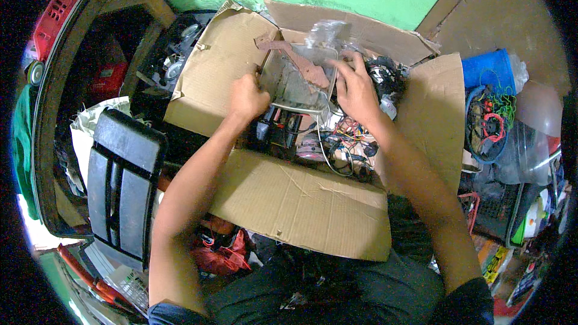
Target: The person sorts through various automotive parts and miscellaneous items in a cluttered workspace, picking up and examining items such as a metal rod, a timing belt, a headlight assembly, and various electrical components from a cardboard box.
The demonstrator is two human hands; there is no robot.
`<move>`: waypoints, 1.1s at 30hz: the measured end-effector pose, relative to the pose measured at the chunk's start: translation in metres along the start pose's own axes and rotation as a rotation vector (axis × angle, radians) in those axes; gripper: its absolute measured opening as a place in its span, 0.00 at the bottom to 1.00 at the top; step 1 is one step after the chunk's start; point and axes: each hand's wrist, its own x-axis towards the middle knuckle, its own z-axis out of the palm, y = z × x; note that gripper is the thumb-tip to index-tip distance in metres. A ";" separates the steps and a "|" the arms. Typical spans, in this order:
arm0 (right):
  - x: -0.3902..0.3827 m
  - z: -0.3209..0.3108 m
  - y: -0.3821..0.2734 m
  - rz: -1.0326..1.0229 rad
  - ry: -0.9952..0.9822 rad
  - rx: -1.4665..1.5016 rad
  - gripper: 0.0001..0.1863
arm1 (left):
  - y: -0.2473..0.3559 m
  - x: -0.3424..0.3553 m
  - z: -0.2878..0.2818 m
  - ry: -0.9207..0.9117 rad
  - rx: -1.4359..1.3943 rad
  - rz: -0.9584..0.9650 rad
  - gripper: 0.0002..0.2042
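Note:
A clear, greyish plastic container [293,95] sits in the upper part of an open cardboard box [301,201]. Across the container lies a reddish-brown, irregular flat piece [308,69], its narrow end over the left rim. My left hand [249,95] is closed at the container's left edge and seems to grip it; its fingertips are hidden. At the right rim, my right hand [357,86] has its fingers bent and apart, with nothing visible held in them. Below the container, the box holds tangled wires [349,134], a pink-and-grey round part [310,146] and black pieces.
Crumpled clear plastic [327,33] stands at the box's back. To the right are a blue container [489,69] and a round blue-rimmed basket [484,126] with cords. A black slatted panel [122,186] leans at left. A red plastic bag [223,254] lies below the front flap.

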 end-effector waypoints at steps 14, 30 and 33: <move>0.010 -0.017 -0.028 0.003 -0.028 0.277 0.43 | 0.021 0.014 0.003 0.442 -0.467 0.069 0.21; 0.003 0.037 0.019 0.122 -0.361 -0.009 0.39 | -0.046 0.046 0.071 0.183 0.098 -0.047 0.12; -0.004 0.040 0.004 0.057 -0.250 -0.041 0.42 | -0.056 0.040 0.065 0.056 0.038 0.053 0.13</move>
